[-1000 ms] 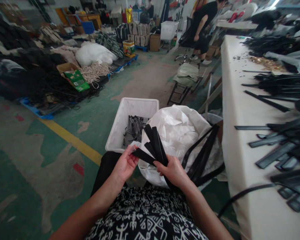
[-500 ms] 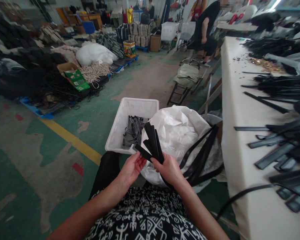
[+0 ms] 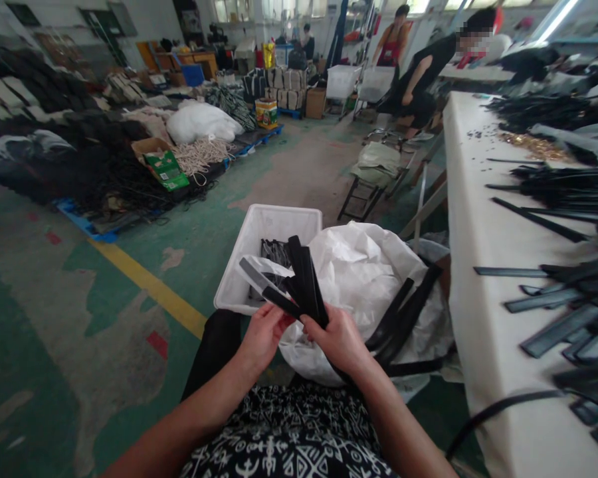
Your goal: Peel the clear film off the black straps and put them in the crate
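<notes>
Green floor [image 3: 214, 226]; right hand [image 3: 341, 335] clamps black straps [image 3: 306, 282]; left hand [image 3: 263, 335] pinches one, longer grey end [image 3: 253, 273] showing.

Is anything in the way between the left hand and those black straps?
No, nothing I can see. The left hand is already right at the leftmost of the black straps, and the right hand holds the bunch together.

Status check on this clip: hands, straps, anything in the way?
Right hand gripping black straps. Left hand at pale-ended strap. White bin, white sack close ahead.
</notes>
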`<state>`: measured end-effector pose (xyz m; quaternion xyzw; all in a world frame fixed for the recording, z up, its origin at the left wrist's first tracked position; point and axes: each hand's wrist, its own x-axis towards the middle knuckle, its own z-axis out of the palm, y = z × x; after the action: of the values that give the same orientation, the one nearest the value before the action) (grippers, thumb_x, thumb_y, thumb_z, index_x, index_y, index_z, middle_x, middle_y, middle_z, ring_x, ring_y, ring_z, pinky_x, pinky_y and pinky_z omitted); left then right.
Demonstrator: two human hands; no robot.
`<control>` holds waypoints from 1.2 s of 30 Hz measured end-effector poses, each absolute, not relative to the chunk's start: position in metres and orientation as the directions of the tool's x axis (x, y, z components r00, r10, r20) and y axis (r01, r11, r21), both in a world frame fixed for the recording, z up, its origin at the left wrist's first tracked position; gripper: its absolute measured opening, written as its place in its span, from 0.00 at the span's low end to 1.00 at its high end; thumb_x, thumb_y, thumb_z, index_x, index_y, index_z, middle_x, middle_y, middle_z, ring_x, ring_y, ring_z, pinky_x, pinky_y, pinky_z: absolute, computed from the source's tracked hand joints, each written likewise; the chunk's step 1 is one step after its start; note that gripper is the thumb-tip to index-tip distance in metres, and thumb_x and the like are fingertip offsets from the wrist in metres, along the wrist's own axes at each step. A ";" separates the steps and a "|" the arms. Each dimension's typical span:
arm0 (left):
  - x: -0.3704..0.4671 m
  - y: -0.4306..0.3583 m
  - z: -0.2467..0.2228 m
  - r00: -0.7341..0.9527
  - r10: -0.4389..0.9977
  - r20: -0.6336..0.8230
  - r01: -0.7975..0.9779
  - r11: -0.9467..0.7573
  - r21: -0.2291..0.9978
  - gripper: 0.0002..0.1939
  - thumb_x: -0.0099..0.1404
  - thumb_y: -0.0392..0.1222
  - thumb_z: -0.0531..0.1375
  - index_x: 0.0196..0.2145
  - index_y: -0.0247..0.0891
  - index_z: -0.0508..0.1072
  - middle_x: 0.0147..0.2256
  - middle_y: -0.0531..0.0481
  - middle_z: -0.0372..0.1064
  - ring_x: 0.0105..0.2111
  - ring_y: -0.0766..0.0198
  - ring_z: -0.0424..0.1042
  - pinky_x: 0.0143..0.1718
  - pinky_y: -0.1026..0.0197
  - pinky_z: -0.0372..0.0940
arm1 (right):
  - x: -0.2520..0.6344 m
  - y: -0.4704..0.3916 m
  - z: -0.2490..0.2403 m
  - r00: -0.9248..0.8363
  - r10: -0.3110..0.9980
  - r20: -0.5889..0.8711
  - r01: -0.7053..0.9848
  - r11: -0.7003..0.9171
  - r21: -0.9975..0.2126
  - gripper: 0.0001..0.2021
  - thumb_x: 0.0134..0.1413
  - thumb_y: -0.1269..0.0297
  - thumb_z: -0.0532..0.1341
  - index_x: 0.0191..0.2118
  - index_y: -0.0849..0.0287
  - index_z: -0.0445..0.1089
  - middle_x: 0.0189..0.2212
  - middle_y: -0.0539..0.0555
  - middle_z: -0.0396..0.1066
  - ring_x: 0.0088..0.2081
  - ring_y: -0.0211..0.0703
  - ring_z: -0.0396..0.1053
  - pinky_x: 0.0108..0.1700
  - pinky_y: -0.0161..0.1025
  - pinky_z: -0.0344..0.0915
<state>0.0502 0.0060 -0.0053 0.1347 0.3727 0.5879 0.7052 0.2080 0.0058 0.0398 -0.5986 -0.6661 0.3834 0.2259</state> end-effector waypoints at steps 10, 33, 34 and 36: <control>0.027 0.015 -0.011 -0.106 0.904 -0.414 -0.780 0.183 0.598 0.08 0.51 0.38 0.69 0.28 0.33 0.77 0.32 0.47 0.78 0.34 0.64 0.75 0.38 0.64 0.69 | 0.210 0.005 0.036 -0.205 0.961 -0.187 0.692 0.007 -0.722 0.12 0.54 0.59 0.57 0.33 0.62 0.72 0.27 0.57 0.76 0.28 0.45 0.72 0.27 0.34 0.58; 0.037 0.016 -0.031 -0.020 0.861 -0.508 -0.723 0.339 0.602 0.09 0.52 0.36 0.68 0.32 0.32 0.77 0.33 0.46 0.77 0.33 0.65 0.74 0.35 0.66 0.69 | 0.210 0.016 0.017 -0.172 0.957 -0.234 0.782 -0.012 -0.623 0.11 0.54 0.59 0.57 0.33 0.62 0.73 0.25 0.56 0.75 0.27 0.45 0.71 0.28 0.34 0.57; 0.042 0.013 -0.032 0.024 0.863 -0.505 -0.715 0.368 0.594 0.09 0.51 0.37 0.69 0.31 0.32 0.77 0.32 0.46 0.77 0.32 0.65 0.74 0.35 0.66 0.69 | 0.208 0.017 0.017 -0.165 0.960 -0.228 0.783 -0.014 -0.622 0.11 0.54 0.60 0.57 0.33 0.62 0.73 0.25 0.57 0.75 0.27 0.45 0.71 0.28 0.34 0.57; 0.050 0.008 -0.033 0.097 0.866 -0.491 -0.703 0.409 0.582 0.10 0.49 0.39 0.70 0.29 0.32 0.77 0.30 0.47 0.77 0.29 0.65 0.74 0.34 0.65 0.69 | 0.204 0.020 0.017 -0.175 0.959 -0.223 0.763 -0.011 -0.646 0.11 0.54 0.61 0.57 0.33 0.63 0.72 0.24 0.56 0.75 0.27 0.44 0.70 0.28 0.34 0.57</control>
<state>0.0504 0.0076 -0.0325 0.1000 0.4074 0.5343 0.7339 0.2044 0.0202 0.0166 -0.6256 -0.6882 0.3377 0.1451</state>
